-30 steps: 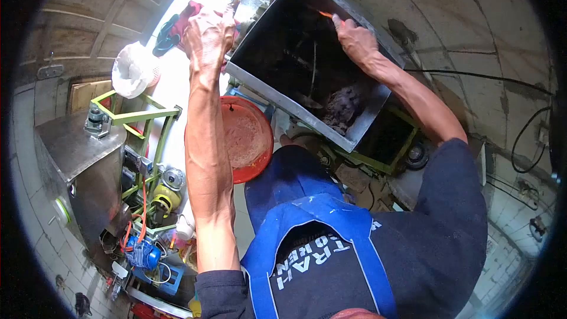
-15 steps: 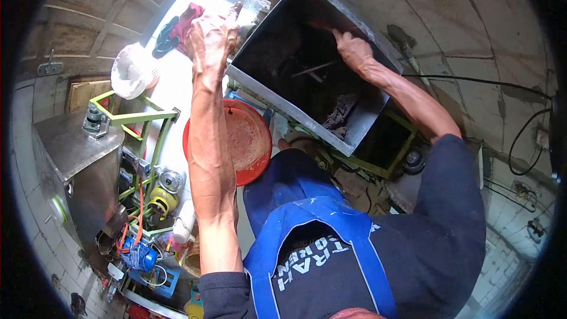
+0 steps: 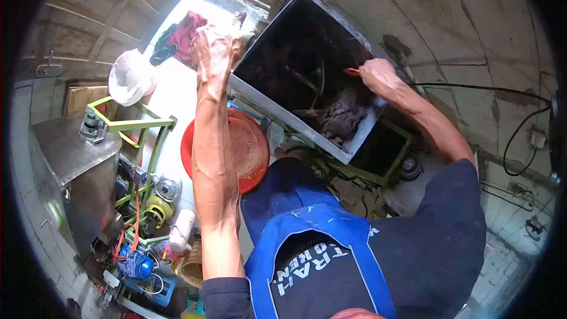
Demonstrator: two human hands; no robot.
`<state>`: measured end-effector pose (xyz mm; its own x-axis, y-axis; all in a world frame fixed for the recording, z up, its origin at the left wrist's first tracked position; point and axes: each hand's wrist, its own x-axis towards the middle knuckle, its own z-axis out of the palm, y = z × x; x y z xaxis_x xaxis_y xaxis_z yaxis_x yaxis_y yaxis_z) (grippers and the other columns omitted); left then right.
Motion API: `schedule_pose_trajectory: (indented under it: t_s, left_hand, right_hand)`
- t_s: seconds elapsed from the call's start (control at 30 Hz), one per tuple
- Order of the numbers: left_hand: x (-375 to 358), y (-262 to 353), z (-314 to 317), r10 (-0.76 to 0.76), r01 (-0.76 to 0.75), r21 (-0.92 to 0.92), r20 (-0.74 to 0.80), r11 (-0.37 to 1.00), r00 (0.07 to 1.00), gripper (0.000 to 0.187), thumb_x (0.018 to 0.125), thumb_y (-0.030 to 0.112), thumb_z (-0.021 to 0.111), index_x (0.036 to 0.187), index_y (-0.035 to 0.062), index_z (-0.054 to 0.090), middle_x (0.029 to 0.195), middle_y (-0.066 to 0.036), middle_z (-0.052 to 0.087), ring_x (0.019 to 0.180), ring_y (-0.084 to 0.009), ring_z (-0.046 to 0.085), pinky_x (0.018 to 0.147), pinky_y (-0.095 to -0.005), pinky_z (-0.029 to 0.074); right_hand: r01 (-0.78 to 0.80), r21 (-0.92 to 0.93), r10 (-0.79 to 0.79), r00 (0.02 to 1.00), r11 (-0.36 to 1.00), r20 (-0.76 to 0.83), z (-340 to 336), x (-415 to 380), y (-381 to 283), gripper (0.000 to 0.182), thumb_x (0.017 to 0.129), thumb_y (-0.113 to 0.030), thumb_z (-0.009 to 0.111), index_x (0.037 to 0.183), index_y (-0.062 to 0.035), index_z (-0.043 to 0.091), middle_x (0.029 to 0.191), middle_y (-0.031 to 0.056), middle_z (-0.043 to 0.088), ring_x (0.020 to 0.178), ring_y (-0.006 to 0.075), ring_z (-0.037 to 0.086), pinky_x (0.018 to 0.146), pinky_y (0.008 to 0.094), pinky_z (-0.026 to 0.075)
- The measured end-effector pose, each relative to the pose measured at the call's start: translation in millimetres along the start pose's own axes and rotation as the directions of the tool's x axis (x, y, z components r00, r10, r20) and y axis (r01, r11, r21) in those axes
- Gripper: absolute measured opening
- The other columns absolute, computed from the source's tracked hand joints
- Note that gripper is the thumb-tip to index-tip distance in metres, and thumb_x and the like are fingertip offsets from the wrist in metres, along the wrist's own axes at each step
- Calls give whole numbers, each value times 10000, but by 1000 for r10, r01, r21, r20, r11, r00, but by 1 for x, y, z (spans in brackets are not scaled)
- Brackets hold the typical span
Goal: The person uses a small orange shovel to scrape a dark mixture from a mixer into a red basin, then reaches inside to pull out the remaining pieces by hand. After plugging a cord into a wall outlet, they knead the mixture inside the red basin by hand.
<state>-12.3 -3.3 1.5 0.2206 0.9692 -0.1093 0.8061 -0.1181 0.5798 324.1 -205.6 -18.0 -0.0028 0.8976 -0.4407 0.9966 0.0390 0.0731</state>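
Observation:
In the head view my right hand (image 3: pixel 381 74) is closed at the right wall of an open metal box (image 3: pixel 277 110). A thin orange-red piece (image 3: pixel 352 71) sticks out of its fist over the box; its full shape is hidden. Inside, a lumpy greyish-brown mass (image 3: pixel 342 115) lies toward the near right corner. Thin rods (image 3: pixel 304 77) show in the dark interior. My left hand (image 3: pixel 217 47) is just left of the box, fingers curled and washed out by glare. A dark tip shows by its fingers, but what they grip is hidden. A maroon cloth (image 3: pixel 188 29) lies beside it.
Under my left forearm stands a red basin (image 3: pixel 251 147) with pale residue inside. Left of it are a white bag-lined basket (image 3: pixel 131 77), a green metal frame (image 3: pixel 133 124), a yellow gas regulator-like part (image 3: pixel 158 208) and a blue motor-like unit (image 3: pixel 136 261). Black cables (image 3: pixel 484 87) run along the right wall.
My right hand has moved right and toward me, from the box's interior to its right wall. The brownish mass now looks larger and more heaped. My left hand stays almost in place.

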Motion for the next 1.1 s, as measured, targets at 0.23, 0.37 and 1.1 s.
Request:
schedule_pose_trajectory:
  t_s: [0.23, 0.37, 1.1]
  left_hand:
    - [0, 3, -3, -47, 45, 52, 37, 998, 998, 656, 904, 643, 581, 1122, 39, 716, 1035, -248, 719, 1015, -408, 695, 909, -478, 534]
    - [0, 4, 0, -48, 48, 59, 11, 997, 999, 653, 914, 637, 573, 1123, 34, 716, 1056, -253, 716, 1023, -409, 692, 913, -485, 527]
    - [7, 2, 6, -39, 22, 329, 46, 944, 998, 633, 1004, 612, 406, 1171, 75, 696, 1082, -276, 689, 1027, -397, 683, 907, -506, 531]
  right_hand:
    - [26, 60, -8, 958, 998, -288, -52, -55, 7, 470, 1033, -398, 415, 875, -34, 665, 673, 221, 594, 677, 406, 623, 619, 518, 478]
    - [-86, 5, 86, 996, 996, -21, -18, -76, 81, 375, 1013, -338, 433, 1003, -36, 656, 816, 233, 620, 717, 405, 622, 645, 500, 471]
    - [-92, 168, 76, 992, 981, 101, -88, -161, -35, 102, 764, -94, 629, 779, -47, 718, 762, 186, 688, 769, 367, 692, 688, 467, 538]
